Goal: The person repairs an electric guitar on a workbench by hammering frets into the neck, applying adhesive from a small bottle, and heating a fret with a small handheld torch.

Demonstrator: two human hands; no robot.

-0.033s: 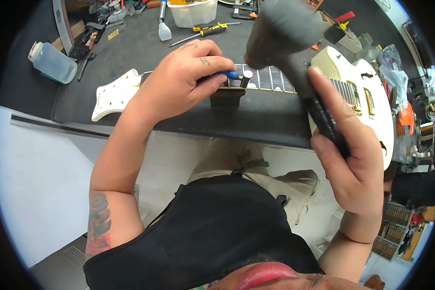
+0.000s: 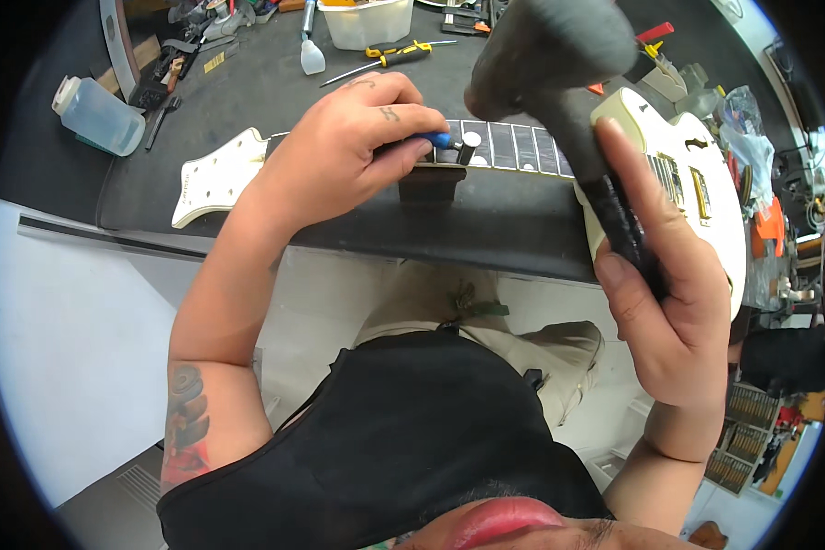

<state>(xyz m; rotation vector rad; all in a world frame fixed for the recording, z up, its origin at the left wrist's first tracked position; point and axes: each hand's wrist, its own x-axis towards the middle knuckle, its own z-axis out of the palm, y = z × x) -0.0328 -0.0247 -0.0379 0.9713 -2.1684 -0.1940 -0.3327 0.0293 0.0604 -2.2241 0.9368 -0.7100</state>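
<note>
A white electric guitar (image 2: 720, 197) lies along the bench, its headstock (image 2: 206, 188) to the left. My left hand (image 2: 348, 151) is closed on a blue-handled tool (image 2: 440, 141) whose silver cylindrical end (image 2: 470, 144) rests at the fretboard (image 2: 522, 147). Under the neck sits a dark support block (image 2: 426, 192). My right hand (image 2: 669, 302) grips a black rubber mallet (image 2: 559, 46) by its handle, its head raised above the fretboard, to the right of the silver end.
The dark bench (image 2: 339, 236) holds screwdrivers (image 2: 403, 53), a white tub (image 2: 367, 23), a translucent bottle (image 2: 101, 117) at the left, and clamps (image 2: 467, 20). At the right are a parts box (image 2: 665, 78), plastic bags (image 2: 742, 137) and an orange tool (image 2: 768, 225).
The mallet and my right hand have shifted slightly up and to the right. My left hand and the tool in it stay almost in place.
</note>
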